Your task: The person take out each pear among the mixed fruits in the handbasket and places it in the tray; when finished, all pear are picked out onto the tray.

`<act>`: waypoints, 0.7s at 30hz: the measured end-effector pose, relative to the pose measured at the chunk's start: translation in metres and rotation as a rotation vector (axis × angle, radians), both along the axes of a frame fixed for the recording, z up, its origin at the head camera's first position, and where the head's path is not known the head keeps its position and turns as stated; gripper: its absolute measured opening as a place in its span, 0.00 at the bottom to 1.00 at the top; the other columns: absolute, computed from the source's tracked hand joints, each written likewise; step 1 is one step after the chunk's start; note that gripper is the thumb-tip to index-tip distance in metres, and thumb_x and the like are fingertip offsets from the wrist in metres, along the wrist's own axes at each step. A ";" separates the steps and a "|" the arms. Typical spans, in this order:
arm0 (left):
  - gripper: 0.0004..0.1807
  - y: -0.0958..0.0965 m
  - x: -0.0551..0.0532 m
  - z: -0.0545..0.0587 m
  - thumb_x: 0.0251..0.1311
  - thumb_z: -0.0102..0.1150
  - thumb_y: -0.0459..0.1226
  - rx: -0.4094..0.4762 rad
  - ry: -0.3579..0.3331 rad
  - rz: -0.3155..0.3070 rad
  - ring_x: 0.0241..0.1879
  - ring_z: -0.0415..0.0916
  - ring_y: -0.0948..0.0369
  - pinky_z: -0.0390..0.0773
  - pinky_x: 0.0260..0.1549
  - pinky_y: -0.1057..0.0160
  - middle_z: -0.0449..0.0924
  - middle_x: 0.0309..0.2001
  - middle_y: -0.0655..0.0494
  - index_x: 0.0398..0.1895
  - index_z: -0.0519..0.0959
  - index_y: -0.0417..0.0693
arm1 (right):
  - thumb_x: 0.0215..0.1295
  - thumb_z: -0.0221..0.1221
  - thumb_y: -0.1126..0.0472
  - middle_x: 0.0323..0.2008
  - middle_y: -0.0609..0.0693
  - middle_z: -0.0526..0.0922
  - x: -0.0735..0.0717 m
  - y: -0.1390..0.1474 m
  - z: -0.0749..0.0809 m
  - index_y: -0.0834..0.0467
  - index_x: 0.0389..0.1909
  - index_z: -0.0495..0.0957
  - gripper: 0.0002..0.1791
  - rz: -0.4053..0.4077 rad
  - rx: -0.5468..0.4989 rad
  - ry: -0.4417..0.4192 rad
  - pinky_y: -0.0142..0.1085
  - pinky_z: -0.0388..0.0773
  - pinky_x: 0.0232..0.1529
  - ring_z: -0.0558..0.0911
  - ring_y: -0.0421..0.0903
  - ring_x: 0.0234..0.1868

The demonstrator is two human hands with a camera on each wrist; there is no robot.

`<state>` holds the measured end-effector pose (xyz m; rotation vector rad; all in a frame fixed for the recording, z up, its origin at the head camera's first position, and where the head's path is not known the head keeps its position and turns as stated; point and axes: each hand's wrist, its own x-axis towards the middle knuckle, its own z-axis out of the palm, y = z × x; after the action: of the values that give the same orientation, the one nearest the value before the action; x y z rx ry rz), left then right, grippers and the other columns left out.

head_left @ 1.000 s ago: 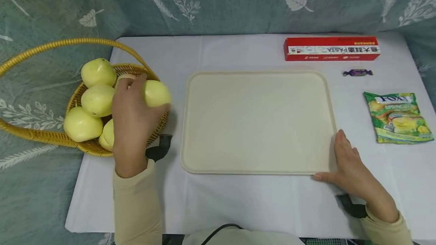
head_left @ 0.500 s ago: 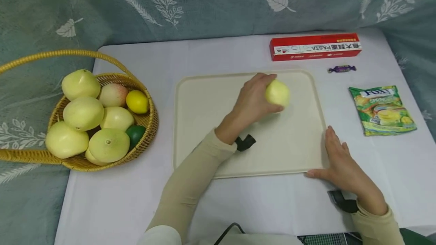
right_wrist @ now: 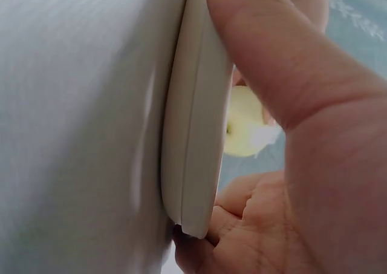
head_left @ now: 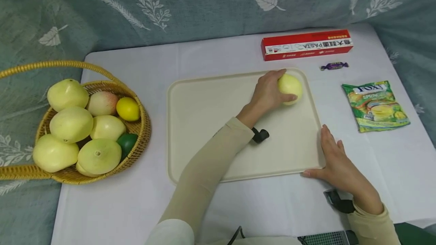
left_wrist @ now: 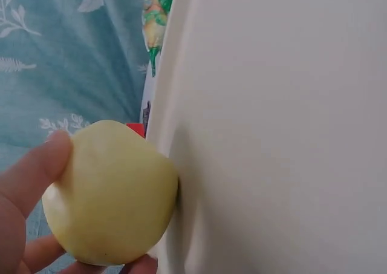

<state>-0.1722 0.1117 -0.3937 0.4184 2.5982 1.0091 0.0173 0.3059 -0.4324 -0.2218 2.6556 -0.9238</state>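
My left hand (head_left: 269, 93) grips a pale yellow-green round fruit (head_left: 290, 88) at the far right part of the beige tray (head_left: 204, 131). In the left wrist view the thumb lies on one side of the fruit (left_wrist: 115, 195) and fingers curl round the other; whether it touches the tray cannot be told. My right hand (head_left: 342, 167) holds the tray's near right corner, thumb at the front edge and fingers at the right side. The right wrist view shows the tray's edge (right_wrist: 196, 135) between thumb and fingers.
A wicker basket (head_left: 144, 133) of several pale fruits, a peach (head_left: 102, 103), a lemon (head_left: 128, 109) and a green fruit (head_left: 127, 144) stands left. A red pasta box (head_left: 306, 44), a wrapped candy (head_left: 334, 66) and a green FOX packet (head_left: 376, 106) lie beyond the tray's right side.
The left hand has taken a fruit from the basket and carried it right, over the tray to its far right part. The right hand stays at the tray's corner. The head view has shifted.
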 end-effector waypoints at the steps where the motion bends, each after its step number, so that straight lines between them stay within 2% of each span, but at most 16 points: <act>1: 0.48 -0.001 0.000 0.000 0.49 0.71 0.51 0.010 0.001 0.002 0.66 0.62 0.60 0.66 0.63 0.63 0.64 0.69 0.59 0.73 0.59 0.59 | 0.45 0.74 0.49 0.73 0.69 0.26 0.000 0.000 0.000 0.69 0.72 0.24 0.74 0.002 -0.001 0.004 0.63 0.22 0.68 0.31 0.63 0.75; 4: 0.52 -0.008 0.002 0.001 0.48 0.72 0.52 0.054 0.004 0.024 0.67 0.60 0.58 0.69 0.62 0.59 0.57 0.72 0.57 0.75 0.54 0.63 | 0.45 0.74 0.50 0.73 0.69 0.26 0.001 -0.001 0.000 0.68 0.72 0.23 0.74 0.004 -0.008 0.005 0.63 0.22 0.68 0.31 0.62 0.75; 6: 0.54 -0.020 0.006 0.003 0.47 0.72 0.52 0.090 0.017 0.045 0.69 0.59 0.56 0.69 0.62 0.55 0.50 0.75 0.55 0.76 0.51 0.65 | 0.45 0.74 0.50 0.73 0.69 0.26 0.001 -0.001 0.001 0.68 0.72 0.23 0.74 0.004 -0.013 0.004 0.63 0.21 0.68 0.30 0.62 0.75; 9: 0.54 -0.051 0.019 0.009 0.48 0.72 0.51 0.141 0.069 0.103 0.71 0.57 0.52 0.69 0.62 0.51 0.44 0.76 0.53 0.76 0.50 0.65 | 0.45 0.74 0.50 0.73 0.68 0.24 0.001 -0.003 0.002 0.67 0.72 0.23 0.75 0.008 -0.019 -0.011 0.61 0.20 0.68 0.29 0.62 0.75; 11: 0.52 -0.081 0.032 0.017 0.49 0.72 0.48 0.162 0.144 0.145 0.71 0.56 0.51 0.69 0.62 0.51 0.45 0.75 0.51 0.75 0.53 0.61 | 0.45 0.74 0.49 0.73 0.67 0.24 0.001 -0.003 0.001 0.67 0.72 0.23 0.75 0.010 -0.021 -0.019 0.60 0.19 0.69 0.29 0.62 0.75; 14: 0.46 -0.131 0.060 0.031 0.50 0.73 0.44 0.159 0.310 0.216 0.69 0.58 0.50 0.72 0.59 0.52 0.52 0.73 0.48 0.73 0.60 0.53 | 0.44 0.74 0.49 0.73 0.66 0.23 0.002 -0.003 0.001 0.67 0.72 0.22 0.75 0.008 -0.018 -0.026 0.59 0.18 0.69 0.28 0.61 0.75; 17: 0.40 -0.181 0.096 0.045 0.49 0.73 0.40 0.112 0.529 0.273 0.65 0.63 0.47 0.73 0.57 0.49 0.60 0.69 0.42 0.67 0.68 0.42 | 0.43 0.75 0.50 0.73 0.67 0.24 0.003 -0.002 0.000 0.67 0.72 0.23 0.75 0.001 -0.017 -0.004 0.60 0.19 0.69 0.29 0.61 0.75; 19: 0.37 -0.212 0.121 0.051 0.47 0.74 0.37 0.068 0.661 0.347 0.63 0.66 0.44 0.72 0.56 0.48 0.64 0.66 0.38 0.62 0.72 0.37 | 0.43 0.75 0.51 0.73 0.67 0.25 0.004 -0.002 -0.001 0.66 0.72 0.23 0.76 -0.002 -0.022 0.015 0.60 0.19 0.69 0.28 0.61 0.75; 21: 0.36 -0.241 0.144 0.055 0.44 0.75 0.34 0.009 0.749 0.451 0.62 0.66 0.42 0.69 0.59 0.46 0.66 0.65 0.37 0.60 0.74 0.35 | 0.43 0.76 0.51 0.73 0.68 0.26 0.006 -0.003 -0.003 0.67 0.73 0.24 0.75 -0.004 -0.021 0.032 0.60 0.19 0.69 0.29 0.61 0.75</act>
<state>-0.0286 -0.1297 -0.3385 0.2392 3.4741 1.1648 0.0237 0.3029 -0.4352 -0.2385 2.6775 -0.9582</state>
